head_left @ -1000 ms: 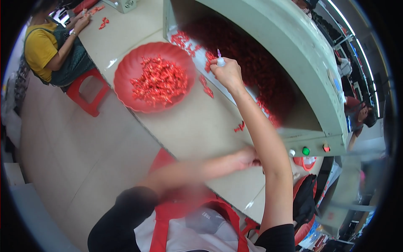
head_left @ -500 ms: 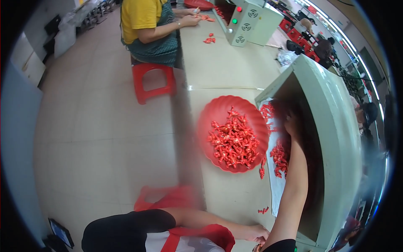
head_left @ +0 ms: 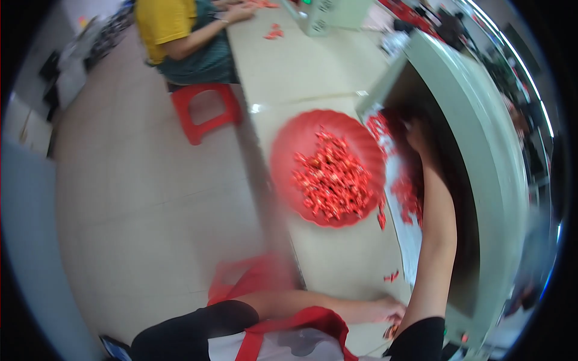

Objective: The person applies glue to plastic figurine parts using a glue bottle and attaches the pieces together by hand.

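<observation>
Red pieces (head_left: 334, 180): small, glossy and knobbly; you have a heap of them in the bowl, with more on the white sheet at the box's mouth.
Red bowl (head_left: 362, 135): scalloped, on the desk (head_left: 337, 262), just beside the white sheet (head_left: 409, 256).
Pale green box (head_left: 481, 114): open toward you, dark within, with your right forearm across its mouth.
Right grip (head_left: 414, 133): inside the opening, blurred and shadowed; you cannot tell how far it is open or whether it has hold of anything.
Left grip (head_left: 392, 310): low over the desk near your right forearm, fingers bent; a small dark-and-orange object (head_left: 391, 331) lies close below, but whether it is held cannot be told.
Loose piece (head_left: 391, 277): alone on the desk, above your left fingers; a sideways sweep of that hand could knock it away.
Forearm hazard: drawn out low, your right arm could drag pieces off the sheet; swung left, it could bump the bowl and spill the heap.
Shadow hazard: the dim interior could make you miss a piece or knock others.
Lettering: no brand, label or writing is legible to you; a grey shirt print (head_left: 301, 343) is blurred.
</observation>
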Demonstrator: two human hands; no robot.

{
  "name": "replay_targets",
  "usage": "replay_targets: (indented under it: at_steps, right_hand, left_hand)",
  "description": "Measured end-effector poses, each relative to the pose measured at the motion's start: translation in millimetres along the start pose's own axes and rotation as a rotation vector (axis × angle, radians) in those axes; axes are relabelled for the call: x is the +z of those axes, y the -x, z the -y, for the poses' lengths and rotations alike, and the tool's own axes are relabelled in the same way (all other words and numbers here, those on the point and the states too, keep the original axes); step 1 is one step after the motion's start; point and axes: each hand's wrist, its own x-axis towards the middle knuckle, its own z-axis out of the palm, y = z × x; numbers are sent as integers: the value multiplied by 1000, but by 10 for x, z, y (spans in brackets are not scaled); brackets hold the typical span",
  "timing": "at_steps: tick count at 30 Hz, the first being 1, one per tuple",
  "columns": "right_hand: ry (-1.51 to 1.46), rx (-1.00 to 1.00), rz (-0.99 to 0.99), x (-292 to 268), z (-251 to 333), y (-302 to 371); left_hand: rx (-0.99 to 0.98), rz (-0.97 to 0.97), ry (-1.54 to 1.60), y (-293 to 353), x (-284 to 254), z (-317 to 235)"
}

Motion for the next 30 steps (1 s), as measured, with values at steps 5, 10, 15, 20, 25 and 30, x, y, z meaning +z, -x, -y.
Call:
replay_targets:
  at_steps: [5,10,15,20,25,30]
  right_hand:
    - [-155,62,-58,-545,397,111]
    - [-385,192,94,-1368,742,1092]
    - [-609,74,461,-1668,1196,2363]
    - [-703,218,563,-1675,1265,3035]
    - [-629,487,458,-1728,866,3446]
    - [-583,506,356,-1533,947,3514]
  left_hand:
    - [42,44,-9,213,50,-162]
    - [-98,105,-102,246,95,-147]
    - [-199,62,-228,327,12,86]
    - [-279,114,-310,378,52,194]
    - [-292,64,-331,312,62,189]
    - [-260,117,-348,317,80,70]
